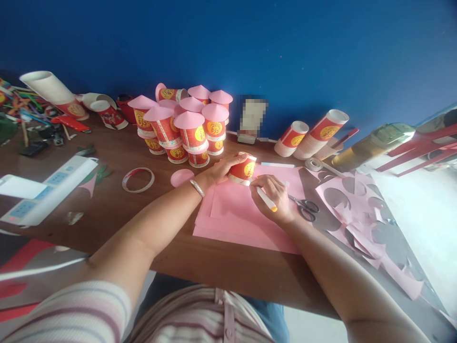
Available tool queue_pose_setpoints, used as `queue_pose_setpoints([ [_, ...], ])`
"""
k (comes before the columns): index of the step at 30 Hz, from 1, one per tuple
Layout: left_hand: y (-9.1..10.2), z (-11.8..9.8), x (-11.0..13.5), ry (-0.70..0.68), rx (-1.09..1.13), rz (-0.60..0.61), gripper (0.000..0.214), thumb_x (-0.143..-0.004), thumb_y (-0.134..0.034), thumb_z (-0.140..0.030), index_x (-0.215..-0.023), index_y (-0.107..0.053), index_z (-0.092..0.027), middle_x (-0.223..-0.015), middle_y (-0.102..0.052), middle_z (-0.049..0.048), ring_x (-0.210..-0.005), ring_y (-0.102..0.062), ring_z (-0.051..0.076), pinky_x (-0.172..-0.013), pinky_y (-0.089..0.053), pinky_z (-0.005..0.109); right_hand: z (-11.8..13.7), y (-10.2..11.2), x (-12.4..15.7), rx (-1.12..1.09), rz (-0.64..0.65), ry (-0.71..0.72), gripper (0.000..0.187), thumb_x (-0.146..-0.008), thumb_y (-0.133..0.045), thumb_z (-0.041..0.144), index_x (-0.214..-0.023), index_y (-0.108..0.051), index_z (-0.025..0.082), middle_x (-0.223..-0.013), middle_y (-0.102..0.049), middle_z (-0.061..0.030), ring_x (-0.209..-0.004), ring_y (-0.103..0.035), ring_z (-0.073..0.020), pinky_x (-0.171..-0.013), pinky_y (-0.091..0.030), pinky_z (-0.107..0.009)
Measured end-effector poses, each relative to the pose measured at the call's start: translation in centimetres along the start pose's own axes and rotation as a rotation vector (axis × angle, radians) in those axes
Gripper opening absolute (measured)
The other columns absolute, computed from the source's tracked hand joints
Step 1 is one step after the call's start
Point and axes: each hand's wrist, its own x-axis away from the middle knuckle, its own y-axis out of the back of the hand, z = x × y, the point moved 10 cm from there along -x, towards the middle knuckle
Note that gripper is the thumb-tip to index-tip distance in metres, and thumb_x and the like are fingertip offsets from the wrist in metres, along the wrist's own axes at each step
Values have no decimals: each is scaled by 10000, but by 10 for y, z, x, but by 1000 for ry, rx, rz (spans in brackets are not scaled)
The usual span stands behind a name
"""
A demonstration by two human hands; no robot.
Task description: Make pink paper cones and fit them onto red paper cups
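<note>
My left hand point(228, 167) is closed around a red paper cup point(244, 167) with a round yellow emblem, its white rim turned down at the pink paper. A white pen with an orange end point(266, 199) is pinched in my right hand point(274, 196), its tip side close to the cup's lower rim. Whether the tip touches is hidden by my fingers. Beneath both hands lies a stack of pink paper sheets point(246, 224). Black-handled scissors point(307, 207) rest at the right edge of the stack. A pink paper disc point(182, 177) lies left of my left wrist.
Several red cups with pink cone tops point(191, 126) stand stacked behind my left hand. Nested cups point(314, 138) lean at the back right, near a tape roll point(314, 164). Cut pink scraps point(364, 214) cover the right side. A tape ring point(138, 180) and power strip point(53, 190) lie left.
</note>
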Motion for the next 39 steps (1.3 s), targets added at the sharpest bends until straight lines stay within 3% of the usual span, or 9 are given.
queue_pose_setpoints([
  [8,0,0,1,19,-11,-17,600,-852,-775,-632,-1190,-742,-138,-1056,-783,118,-959,-746,239,-869,-574,346,3,1,-1,55,-8,21,219,-918,-565,44,-891,-553,262,-726,-674,15,-656,-658,-181,-645,-518,-316],
  [31,-2,3,2,71,34,-28,494,-864,-794,-556,-1160,-741,-164,-1082,-751,88,-954,-712,215,-809,-561,326,4,-2,-1,0,42,-7,198,-937,-579,73,-898,-562,266,-768,-705,-6,-721,-688,-195,-712,-570,-340],
  [39,1,1,0,34,4,-53,488,-845,-801,-584,-1117,-758,-182,-1036,-762,85,-935,-719,224,-792,-566,333,8,5,-2,-16,-44,36,209,-938,-585,56,-913,-550,261,-736,-677,14,-678,-682,-182,-673,-547,-317],
])
